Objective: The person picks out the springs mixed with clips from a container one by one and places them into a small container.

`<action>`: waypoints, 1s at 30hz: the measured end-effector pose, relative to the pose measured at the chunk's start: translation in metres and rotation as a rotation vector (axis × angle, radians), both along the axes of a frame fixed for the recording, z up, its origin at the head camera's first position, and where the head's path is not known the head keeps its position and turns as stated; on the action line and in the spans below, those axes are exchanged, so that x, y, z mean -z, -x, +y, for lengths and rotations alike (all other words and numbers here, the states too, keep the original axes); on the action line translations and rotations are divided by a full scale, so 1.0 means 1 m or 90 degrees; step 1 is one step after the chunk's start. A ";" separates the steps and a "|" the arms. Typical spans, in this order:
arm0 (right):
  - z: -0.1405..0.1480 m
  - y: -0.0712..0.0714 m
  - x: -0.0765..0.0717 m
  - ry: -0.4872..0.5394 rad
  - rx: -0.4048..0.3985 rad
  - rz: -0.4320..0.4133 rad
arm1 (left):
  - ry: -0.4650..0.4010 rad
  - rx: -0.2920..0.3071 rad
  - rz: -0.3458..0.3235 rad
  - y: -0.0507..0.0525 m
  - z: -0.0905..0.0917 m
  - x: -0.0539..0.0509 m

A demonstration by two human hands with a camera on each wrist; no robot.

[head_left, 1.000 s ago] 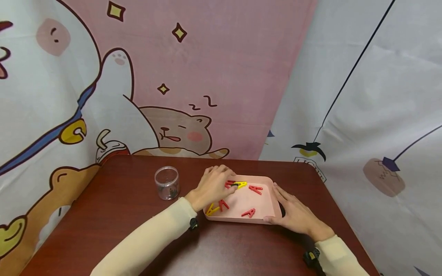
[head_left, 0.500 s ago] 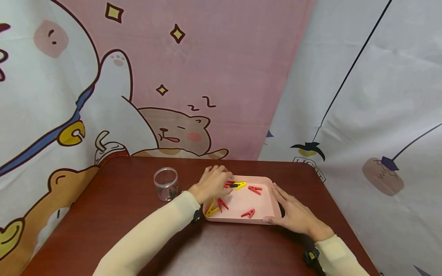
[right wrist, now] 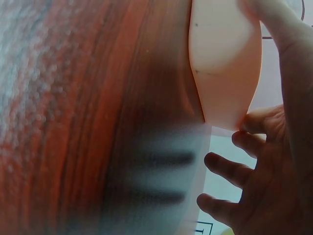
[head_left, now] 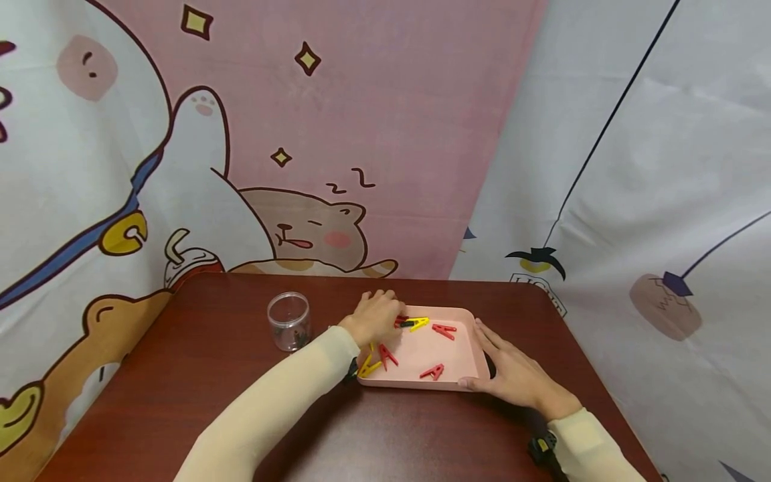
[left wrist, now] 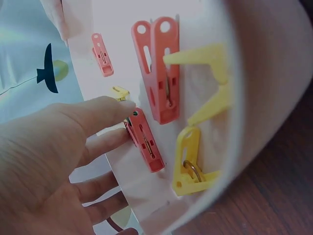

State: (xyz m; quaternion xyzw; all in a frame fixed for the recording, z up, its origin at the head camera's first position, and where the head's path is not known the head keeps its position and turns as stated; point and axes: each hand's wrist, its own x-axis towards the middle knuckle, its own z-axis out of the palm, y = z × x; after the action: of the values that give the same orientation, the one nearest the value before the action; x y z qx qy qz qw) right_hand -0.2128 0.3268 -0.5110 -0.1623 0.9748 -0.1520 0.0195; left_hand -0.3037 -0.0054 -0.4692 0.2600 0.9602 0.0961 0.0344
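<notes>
My left hand [head_left: 376, 316] reaches over the left part of a shallow pink tray [head_left: 421, 386]. Its thumb and index finger pinch one end of a red clothespin [left wrist: 146, 143] lying in the tray. Against that end, partly covered by the fingers, is a yellow-and-black clothespin [head_left: 415, 323]. A second red clothespin [left wrist: 161, 71] and a yellow clothespin [left wrist: 188, 164] lie at the tray's near left corner. Two more red clothespins, one at the back [head_left: 444, 331] and one at the front [head_left: 432, 372], lie farther right. My right hand [head_left: 515, 371] rests against the tray's right side, fingers extended, thumb at the front corner.
A clear round jar [head_left: 289, 323] without a lid stands left of the tray, with something small and dark at its bottom. Both sit on a dark brown table [head_left: 385, 435]. A printed cloth [head_left: 385, 134] hangs behind the table's back edge.
My left forearm has shifted right and the wrist has turned, while the fingertips stay near the same red clothespin. The right hand keeps its place on the tray.
</notes>
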 end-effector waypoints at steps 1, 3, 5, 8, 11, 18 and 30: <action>0.000 0.000 0.000 0.001 0.001 -0.002 | 0.003 -0.001 -0.002 0.000 0.000 0.000; -0.001 0.000 0.000 0.001 0.001 -0.006 | 0.011 -0.004 -0.006 0.001 0.000 0.001; -0.001 0.000 0.000 0.003 0.002 -0.009 | 0.023 -0.007 -0.006 0.002 0.000 0.001; -0.001 0.000 0.001 0.004 0.001 -0.011 | 0.035 -0.008 -0.009 0.003 0.000 0.002; 0.000 0.001 0.002 0.007 0.002 -0.012 | 0.040 -0.005 -0.017 0.003 0.000 0.002; 0.001 0.001 0.000 0.005 0.000 -0.010 | 0.037 0.010 -0.036 0.002 -0.001 -0.001; 0.001 0.001 0.001 0.003 0.004 -0.013 | 0.027 0.006 -0.004 0.004 -0.004 -0.001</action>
State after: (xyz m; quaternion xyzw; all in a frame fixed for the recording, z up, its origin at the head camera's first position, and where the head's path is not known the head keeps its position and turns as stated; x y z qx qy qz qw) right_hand -0.2138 0.3281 -0.5121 -0.1579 0.9746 -0.1564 0.0286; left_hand -0.3073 -0.0097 -0.4686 0.2636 0.9607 0.0760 0.0434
